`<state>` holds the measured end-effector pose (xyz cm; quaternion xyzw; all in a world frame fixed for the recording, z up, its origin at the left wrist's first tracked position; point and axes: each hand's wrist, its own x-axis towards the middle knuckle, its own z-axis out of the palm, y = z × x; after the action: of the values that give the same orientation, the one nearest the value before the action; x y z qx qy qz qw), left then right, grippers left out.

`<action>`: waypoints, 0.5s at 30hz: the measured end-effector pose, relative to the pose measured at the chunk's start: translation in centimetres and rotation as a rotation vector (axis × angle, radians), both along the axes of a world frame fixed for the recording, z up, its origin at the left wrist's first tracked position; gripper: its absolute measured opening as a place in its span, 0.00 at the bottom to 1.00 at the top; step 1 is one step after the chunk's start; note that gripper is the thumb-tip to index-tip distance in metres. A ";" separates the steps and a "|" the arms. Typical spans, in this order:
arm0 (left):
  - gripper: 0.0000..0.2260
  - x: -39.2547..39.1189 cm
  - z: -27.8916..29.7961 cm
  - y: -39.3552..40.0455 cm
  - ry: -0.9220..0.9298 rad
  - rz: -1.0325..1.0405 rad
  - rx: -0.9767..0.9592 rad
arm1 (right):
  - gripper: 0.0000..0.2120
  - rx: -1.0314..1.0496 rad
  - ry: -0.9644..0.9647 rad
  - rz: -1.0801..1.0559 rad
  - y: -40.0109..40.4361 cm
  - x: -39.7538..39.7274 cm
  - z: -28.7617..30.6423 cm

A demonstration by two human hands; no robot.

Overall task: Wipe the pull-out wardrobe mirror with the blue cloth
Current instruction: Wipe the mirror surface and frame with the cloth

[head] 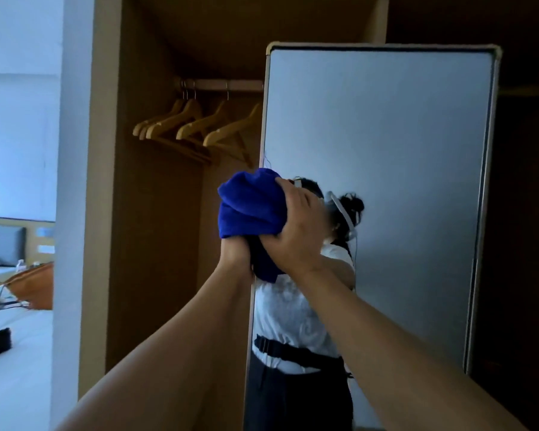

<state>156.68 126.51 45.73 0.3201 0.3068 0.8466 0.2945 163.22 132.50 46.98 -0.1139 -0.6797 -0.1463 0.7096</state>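
The tall pull-out mirror (386, 144) in a pale frame stands in front of me, reaching from the upper middle down past the bottom edge. A bunched blue cloth (249, 209) is held up at the mirror's left edge, about halfway down. My left hand (235, 251) grips the cloth from below, mostly hidden under it. My right hand (296, 227) wraps over the cloth's right side. Both arms stretch forward from the bottom of the view. The glass reflects a person in a white top.
An open wooden wardrobe (156, 213) is left of the mirror, with several wooden hangers (196, 126) on a rail. A white wall edge (72, 181) is further left, and a bed (10, 353) with an orange bag (35, 284). Dark panels stand at right.
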 end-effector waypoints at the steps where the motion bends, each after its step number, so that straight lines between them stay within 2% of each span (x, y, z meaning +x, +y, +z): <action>1: 0.14 0.3 -0.4 -0.3 0.036 0.025 -0.015 | 0.28 -0.040 0.026 0.020 -0.1 0.1 -0.6; 4: 0.10 1.0 -1.7 -0.9 0.218 0.198 0.017 | 0.27 -0.143 0.050 0.036 -0.5 0.8 -1.6; 6: 0.10 1.3 -2.4 -1.6 0.358 0.320 0.076 | 0.28 -0.238 -0.013 0.016 -0.8 1.3 -2.2; 8: 0.11 1.6 -2.7 -2.6 0.470 0.336 0.116 | 0.29 -0.396 -0.103 0.077 -1.3 1.7 -2.6; 10: 0.09 1.8 -3.0 -3.6 0.500 0.190 0.107 | 0.27 -0.554 -0.147 0.322 -2.0 2.1 -2.6; 12: 0.08 1.8 -3.4 -4.4 0.466 -0.013 0.086 | 0.20 -0.755 -0.162 0.720 -3.0 2.6 -2.6; 13: 0.10 1.7 -3.7 -4.7 0.434 -0.056 0.066 | 0.19 -0.860 -0.193 0.899 -3.3 2.9 -2.7; 15: 0.13 1.6 -4.2 -5.0 0.352 -0.041 0.021 | 0.20 -1.008 -0.304 1.068 -3.9 4.0 -3.2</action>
<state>158.27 121.51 41.49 0.4725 0.3384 0.7744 0.2500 167.18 128.64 43.81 -0.0582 -0.7179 0.5330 0.4441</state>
